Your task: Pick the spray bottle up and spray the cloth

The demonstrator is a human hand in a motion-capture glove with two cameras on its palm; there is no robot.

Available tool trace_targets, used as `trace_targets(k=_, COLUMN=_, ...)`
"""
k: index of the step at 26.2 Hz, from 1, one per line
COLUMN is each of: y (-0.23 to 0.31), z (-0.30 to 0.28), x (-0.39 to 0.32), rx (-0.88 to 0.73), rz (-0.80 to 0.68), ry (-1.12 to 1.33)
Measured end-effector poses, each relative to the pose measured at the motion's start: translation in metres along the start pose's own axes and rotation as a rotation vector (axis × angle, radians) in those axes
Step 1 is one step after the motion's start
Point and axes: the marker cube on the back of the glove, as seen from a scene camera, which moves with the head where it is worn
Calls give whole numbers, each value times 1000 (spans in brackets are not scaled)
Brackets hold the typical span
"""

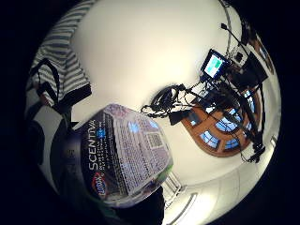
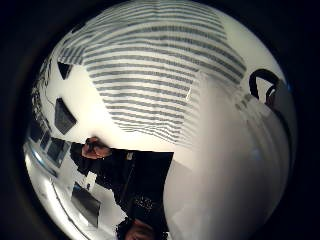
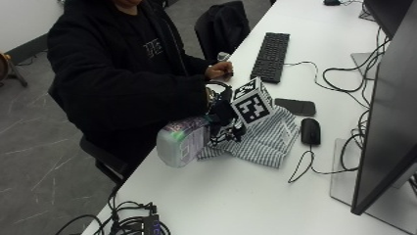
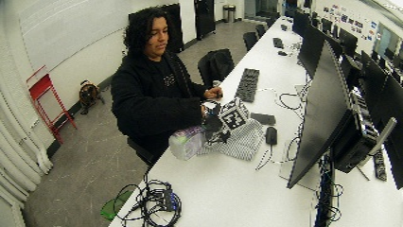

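White desk surface [image 3: 215,196] runs the length of a computer room, with a black keyboard [image 3: 270,56], a black mouse [image 3: 310,130] and a dark monitor [image 3: 384,117] along it, and a knot of black cables [image 3: 127,225] at the near end. From my remote seat I see the gloved right hand [image 3: 220,117] curled round the upper part of a translucent plastic spray bottle with a purple printed label and a green base [image 3: 182,141]. It grips the bottle up off the desk, at the edge nearest the person. The bottle's long axis lies tipped over close to level, its broad base pointing away from the hand and out past the desk edge, its head end toward the hand. I cannot make out the nozzle or trigger, so I cannot tell where the spray would go. The grey-and-white striped cloth [image 3: 257,139] lies crumpled on the desk just beside and under the hand, on the side away from the bottle's base. I judge the bottle must be swung round so its head faces the cloth. The bare hand [image 3: 220,70] rests well apart, near the keyboard, so the gloved hand is far nearer the cloth
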Motion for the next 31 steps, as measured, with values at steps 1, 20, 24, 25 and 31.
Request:
trace_targets(k=1, y=-2, z=4, x=-2, rx=-13, rz=-3, ry=9)
trace_targets(k=20, y=52, z=-96, x=-18, rx=441, rz=-171, ry=-371)
trace_targets(k=24, y=70, z=-126, x=-43, rx=580, rz=-287, ry=-544)
trace_targets(k=25, y=74, z=-133, x=-50, rx=615, rz=-312, ry=-590)
trace_targets(k=31, y=82, z=-160, x=-96, rx=821, rz=-420, ry=-902)
